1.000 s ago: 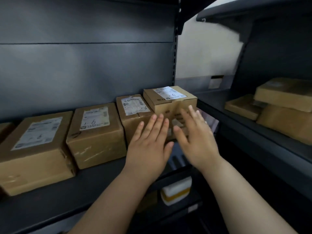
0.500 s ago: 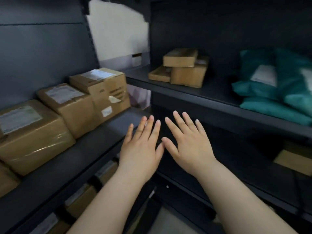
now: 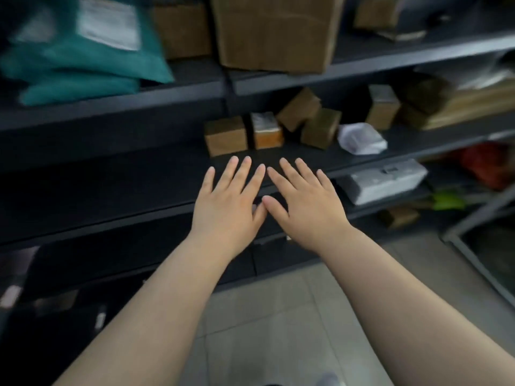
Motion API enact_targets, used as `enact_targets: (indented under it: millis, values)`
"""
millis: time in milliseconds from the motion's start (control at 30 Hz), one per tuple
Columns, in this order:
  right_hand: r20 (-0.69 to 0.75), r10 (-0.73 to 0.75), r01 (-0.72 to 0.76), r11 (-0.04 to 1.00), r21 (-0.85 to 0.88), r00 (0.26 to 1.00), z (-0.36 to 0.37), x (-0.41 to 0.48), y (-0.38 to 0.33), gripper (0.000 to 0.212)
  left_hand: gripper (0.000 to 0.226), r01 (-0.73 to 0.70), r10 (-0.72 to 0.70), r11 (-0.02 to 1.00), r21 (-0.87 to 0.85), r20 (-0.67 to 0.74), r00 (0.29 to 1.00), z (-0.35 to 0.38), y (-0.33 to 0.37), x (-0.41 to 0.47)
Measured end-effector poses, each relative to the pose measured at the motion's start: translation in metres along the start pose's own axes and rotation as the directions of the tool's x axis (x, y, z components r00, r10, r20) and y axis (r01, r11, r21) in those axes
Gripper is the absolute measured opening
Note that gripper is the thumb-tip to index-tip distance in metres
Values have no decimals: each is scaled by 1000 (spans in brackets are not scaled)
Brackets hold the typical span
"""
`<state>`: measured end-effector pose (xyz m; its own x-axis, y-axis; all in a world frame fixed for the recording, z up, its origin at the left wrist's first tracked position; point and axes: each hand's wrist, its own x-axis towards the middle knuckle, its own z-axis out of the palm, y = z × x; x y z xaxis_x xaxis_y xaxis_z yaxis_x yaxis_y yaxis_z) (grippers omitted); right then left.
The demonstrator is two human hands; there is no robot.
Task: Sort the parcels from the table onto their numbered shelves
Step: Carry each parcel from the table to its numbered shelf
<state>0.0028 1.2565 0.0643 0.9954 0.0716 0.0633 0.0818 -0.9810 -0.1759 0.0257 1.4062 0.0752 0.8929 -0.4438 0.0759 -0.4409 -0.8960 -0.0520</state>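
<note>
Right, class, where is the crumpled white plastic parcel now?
In the head view, the crumpled white plastic parcel lies on the dark metal shelf, right of centre, just right of a small brown cardboard box.

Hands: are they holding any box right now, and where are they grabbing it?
Nothing is held. The left hand and the right hand are both flat, fingers straight, in front of the shelf, with no box in them.
</note>
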Motion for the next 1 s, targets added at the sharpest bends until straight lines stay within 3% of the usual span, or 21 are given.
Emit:
enact_targets:
  millis: [233,500,667,800,1000]
  values:
    - [-33,363,-364,931,-29,931,-29,-103,201,71,62,-360,361,931,-58,2,933,13,218,69]
    - [-97,726,-727,686,37,680,-52,-229,353,75,63,-669,671,740,-73,14,741,14,420,102]
    - [-76,841,-836,541,87,536,-53,-267,413,66,63,-775,778,626,-83,10,628,19,503,129]
    - [-73,884,-879,467,99,462,-54,-273,467,76,64,-825,830,555,-101,8,558,30,567,167]
    - [-81,936,-932,349,98,342,-76,-258,580,64,65,-878,880,472,-86,-7,474,30,665,252]
